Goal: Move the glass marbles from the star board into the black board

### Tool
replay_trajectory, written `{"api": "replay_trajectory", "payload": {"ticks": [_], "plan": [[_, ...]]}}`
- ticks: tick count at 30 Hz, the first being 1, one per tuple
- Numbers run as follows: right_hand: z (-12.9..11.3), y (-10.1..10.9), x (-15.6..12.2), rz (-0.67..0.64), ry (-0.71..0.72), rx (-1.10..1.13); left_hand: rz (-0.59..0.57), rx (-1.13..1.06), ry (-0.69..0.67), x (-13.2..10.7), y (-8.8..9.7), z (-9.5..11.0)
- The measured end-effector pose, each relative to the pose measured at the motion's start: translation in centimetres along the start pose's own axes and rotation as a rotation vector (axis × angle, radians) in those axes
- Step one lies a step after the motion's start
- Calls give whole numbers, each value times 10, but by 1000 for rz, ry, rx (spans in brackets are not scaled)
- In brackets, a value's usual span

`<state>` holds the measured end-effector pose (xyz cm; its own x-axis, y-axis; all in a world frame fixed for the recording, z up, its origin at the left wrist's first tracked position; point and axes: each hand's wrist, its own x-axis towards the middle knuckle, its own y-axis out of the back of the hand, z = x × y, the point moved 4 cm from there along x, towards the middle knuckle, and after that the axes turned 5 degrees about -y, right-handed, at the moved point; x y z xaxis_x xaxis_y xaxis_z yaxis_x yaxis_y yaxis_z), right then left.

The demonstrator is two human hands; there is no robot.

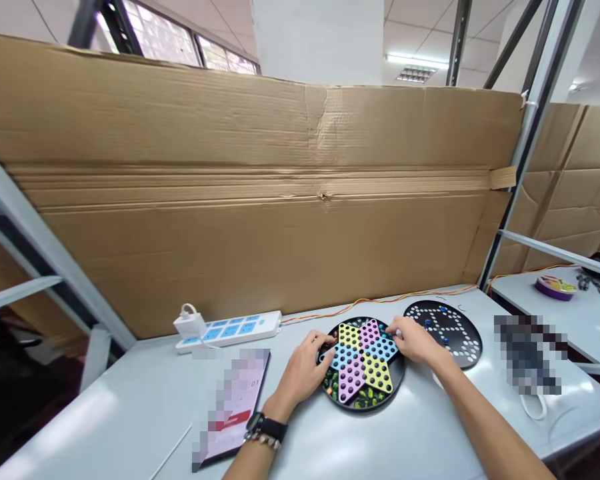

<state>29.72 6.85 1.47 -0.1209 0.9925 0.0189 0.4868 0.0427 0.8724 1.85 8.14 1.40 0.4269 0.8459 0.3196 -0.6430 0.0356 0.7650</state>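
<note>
Lying on the smooth table [145, 400], the round black tray [398, 375] held shiny green marbles [369, 400] beside a star-shaped board [363, 360] full of holes. The left hand [303, 363], fingers bent, was at its left; the right hand [414, 339], curled, at its upper right. Whether either pinched something, I could not tell.

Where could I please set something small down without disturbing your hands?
Bare tabletop shows between the forearms, in front of the star-patterned board, and again left of the tablet and thin white piece, before the power strip. It is crowded around that board: left hand and right hand at its sides, a black round board close by.
</note>
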Motion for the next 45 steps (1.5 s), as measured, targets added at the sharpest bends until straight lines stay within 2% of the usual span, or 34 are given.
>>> {"api": "replay_trajectory", "payload": {"ticks": [5,10,18,24,33,45], "plan": [[-6,9,22,-118,-36,-95,11,-1,3,0,2,1],[-8,5,33,-132,-59,-122,-11,-6,5,-1,2,1],[6,-2,30,-55,81,21,-11,5,9,-1,0,-3],[7,-6,31,-96,163,-7,-6,7,10,-1,-1,-3],[-13,10,20,-185,112,-187,-18,-6,16,-1,-1,-2],[-27,9,15,-172,51,-287,-27,-12,10,-1,-2,-5]]}}
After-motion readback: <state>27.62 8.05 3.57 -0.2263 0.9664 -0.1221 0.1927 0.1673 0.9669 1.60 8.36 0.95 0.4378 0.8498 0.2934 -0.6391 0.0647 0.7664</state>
